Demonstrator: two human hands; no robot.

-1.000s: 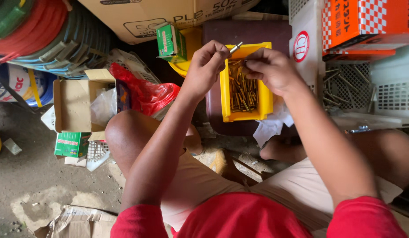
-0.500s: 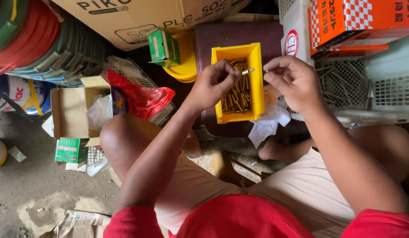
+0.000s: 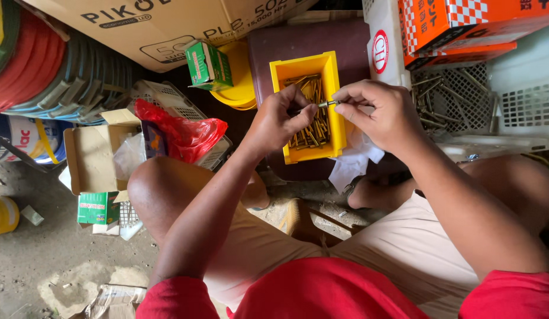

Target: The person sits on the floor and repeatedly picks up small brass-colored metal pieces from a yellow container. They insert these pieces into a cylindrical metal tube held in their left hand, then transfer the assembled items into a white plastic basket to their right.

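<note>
Together, left hand [image 3: 277, 121] and right hand [image 3: 378, 112] grip pinched shut on screw [image 3: 325, 104], above yellow bin [image 3: 336, 127]

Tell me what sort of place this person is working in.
Probably a hardware shop's storeroom or back corner: a yellow bin of brass-coloured screws, a white crate of loose nails, stacked cartons and coiled hose over a dusty concrete floor.

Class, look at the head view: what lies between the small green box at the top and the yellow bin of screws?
In the head view, a round yellow lid or container sits between the small green box and the yellow bin.
</note>
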